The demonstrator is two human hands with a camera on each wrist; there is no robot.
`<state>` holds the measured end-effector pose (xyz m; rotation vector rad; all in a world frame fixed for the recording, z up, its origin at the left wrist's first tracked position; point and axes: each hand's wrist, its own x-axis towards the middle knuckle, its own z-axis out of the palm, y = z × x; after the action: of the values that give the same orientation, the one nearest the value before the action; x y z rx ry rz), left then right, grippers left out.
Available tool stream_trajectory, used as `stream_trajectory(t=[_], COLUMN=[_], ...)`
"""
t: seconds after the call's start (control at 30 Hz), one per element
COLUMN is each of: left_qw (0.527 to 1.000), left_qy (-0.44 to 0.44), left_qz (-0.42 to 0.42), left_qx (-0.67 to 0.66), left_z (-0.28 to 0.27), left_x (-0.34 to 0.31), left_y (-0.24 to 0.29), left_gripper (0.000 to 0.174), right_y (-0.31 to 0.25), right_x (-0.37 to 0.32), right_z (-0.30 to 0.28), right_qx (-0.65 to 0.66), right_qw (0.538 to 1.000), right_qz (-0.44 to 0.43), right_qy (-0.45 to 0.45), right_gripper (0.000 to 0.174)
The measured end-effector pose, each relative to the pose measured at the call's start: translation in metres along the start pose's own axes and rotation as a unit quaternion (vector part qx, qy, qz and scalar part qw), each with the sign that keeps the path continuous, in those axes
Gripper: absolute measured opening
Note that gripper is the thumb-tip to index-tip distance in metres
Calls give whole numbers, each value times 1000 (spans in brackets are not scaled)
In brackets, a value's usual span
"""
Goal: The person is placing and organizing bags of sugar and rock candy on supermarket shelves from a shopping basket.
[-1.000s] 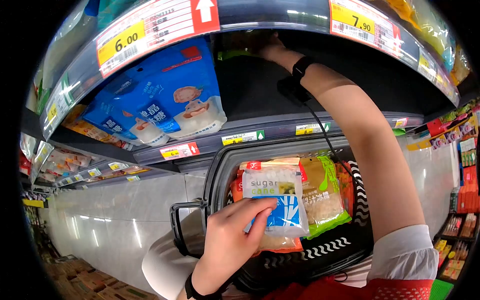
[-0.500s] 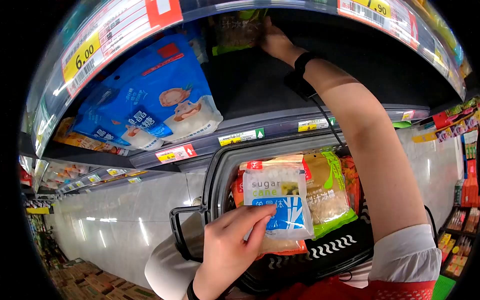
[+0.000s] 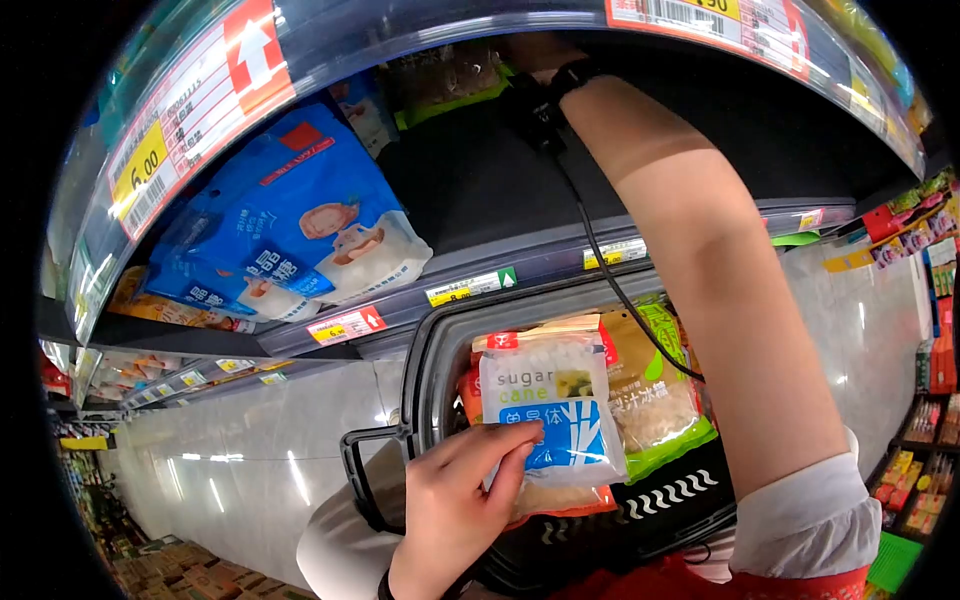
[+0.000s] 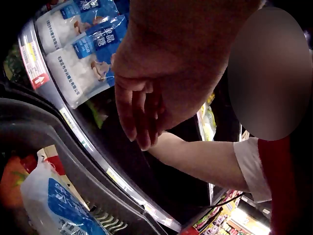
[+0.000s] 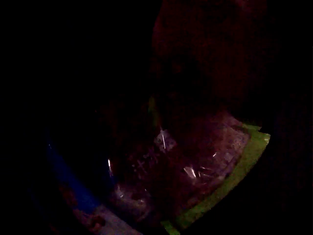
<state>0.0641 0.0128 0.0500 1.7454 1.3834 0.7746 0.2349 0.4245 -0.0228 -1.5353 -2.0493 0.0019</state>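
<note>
Nearest, the left hand (image 3: 455, 490) hangs loosely bent above the packets, gripping nothing; a white "sugar cane" bag (image 3: 560, 445) lies beneath it in the black basket (image 3: 500, 308), partly over a brown-and-green bag (image 3: 655, 415). Beyond the basket, blue bags (image 3: 330, 225) lean together at the left of the dark shelf (image 3: 480, 200). Farther in, under the upper shelf's lip, lies a clear, green-edged bag (image 3: 450, 75), with the right hand (image 3: 540, 55) at its right side; the fingers are lost in shadow, and the right wrist view is too dark, so I cannot tell whether they pinch it. That bag looks full of lumpy grains, so it should have modest weight and a slack body that sags as the filling shifts. The glossy film may be slippery; it is hardly fragile, though a hard tug could strain a seam. A safe hold would be the flat edge with a good fold of film, or the full body, thumb above and fingers below. Compared with half a second ago, the green-edged bag sits lower and farther left in the head view, which has itself shifted, and less of the right hand shows. The packets in the basket have hardly changed.
</note>
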Motion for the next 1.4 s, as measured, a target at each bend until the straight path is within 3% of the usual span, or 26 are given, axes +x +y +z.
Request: stream_trajectory(t=[1.13,1.4], left_qw=[1000,1000], left_qy=[10,6], left_qz=[23,3], left_qx=[14,8], left_z=[1,2], left_x=[2,2], left_y=[-3,-3], left_gripper=[12,11], right_y=[26,18], right_x=[-10,-7], right_z=[-34,-17], right_qx=[-11,-14], right_qw=[999,998], right_qz=[-36,-38], right_qy=[29,46], right_gripper=[49,50])
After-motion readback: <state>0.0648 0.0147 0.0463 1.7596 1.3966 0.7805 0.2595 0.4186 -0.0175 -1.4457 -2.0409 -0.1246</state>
